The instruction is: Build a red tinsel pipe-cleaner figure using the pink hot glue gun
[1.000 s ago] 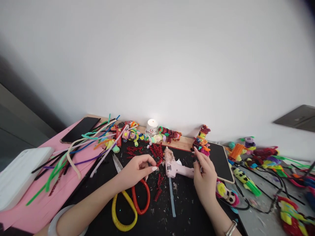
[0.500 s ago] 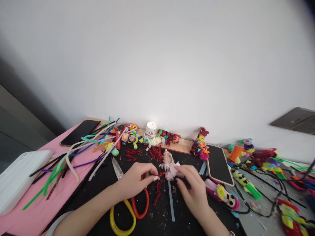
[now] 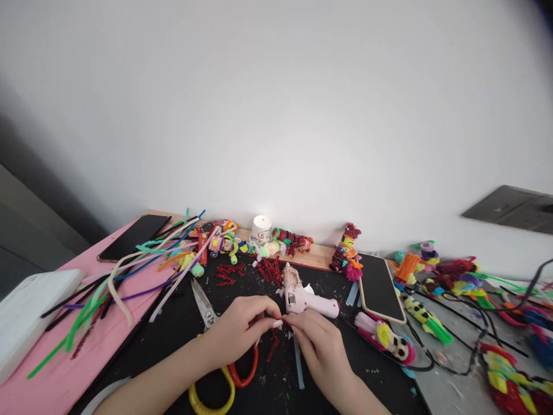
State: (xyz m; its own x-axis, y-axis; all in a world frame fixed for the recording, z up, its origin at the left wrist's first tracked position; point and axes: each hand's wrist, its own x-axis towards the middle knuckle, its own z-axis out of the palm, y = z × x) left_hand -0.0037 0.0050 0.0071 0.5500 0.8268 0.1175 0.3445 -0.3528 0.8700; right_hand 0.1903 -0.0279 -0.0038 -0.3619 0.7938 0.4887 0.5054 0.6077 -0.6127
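Observation:
In the middle of the desk my left hand (image 3: 244,329) and my right hand (image 3: 319,347) meet fingertip to fingertip. Both are pinched on a short piece of red glitter pipe cleaner (image 3: 283,319), mostly hidden by the fingers. Just beyond the right hand lies a pale pink glue gun (image 3: 317,304) on its side, a clear glue stick (image 3: 299,366) sticking out toward me. More cut red pieces (image 3: 272,346) lie beneath the hands. Scissors (image 3: 222,397) with yellow and red handles lie partly under my left forearm, blades open.
Pipe cleaners (image 3: 110,288) lie across a pink board (image 3: 38,377) on the left, near a dark phone (image 3: 133,237). A paper cup (image 3: 261,230) stands by the wall. Another phone (image 3: 380,288), pipe-cleaner figures (image 3: 386,340) and black cables (image 3: 470,369) are on the right.
My right hand has left the glue gun and moved left to meet my left hand at the red piece. The glue gun's handle is now uncovered.

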